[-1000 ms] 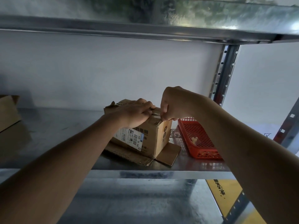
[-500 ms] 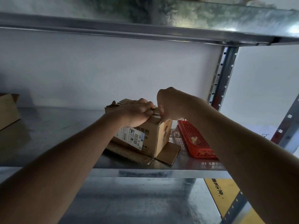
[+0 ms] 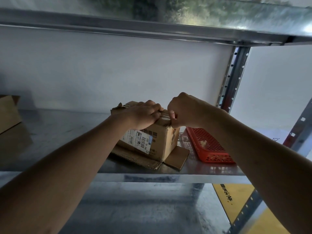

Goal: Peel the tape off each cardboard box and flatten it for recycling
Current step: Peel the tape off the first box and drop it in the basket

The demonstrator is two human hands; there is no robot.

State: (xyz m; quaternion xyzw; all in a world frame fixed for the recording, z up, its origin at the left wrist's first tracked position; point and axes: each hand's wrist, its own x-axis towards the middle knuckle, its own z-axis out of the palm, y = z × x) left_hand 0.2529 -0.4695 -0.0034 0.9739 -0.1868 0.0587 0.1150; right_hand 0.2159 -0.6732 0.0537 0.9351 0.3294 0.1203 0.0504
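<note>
The right hand (image 3: 184, 110) is curled tight, pinching the tape (image 3: 164, 117) at the top right edge of the cardboard box (image 3: 160, 141). The left hand (image 3: 143, 114) lies across the box top with fingers bent over the same edge, holding it down. The box stands on its spread bottom flaps on a metal shelf (image 3: 50, 132), a white label (image 3: 140, 138) on its near side. Just right of it lies a red basket (image 3: 209, 146). Another box (image 3: 8, 112) sits at far left.
</note>
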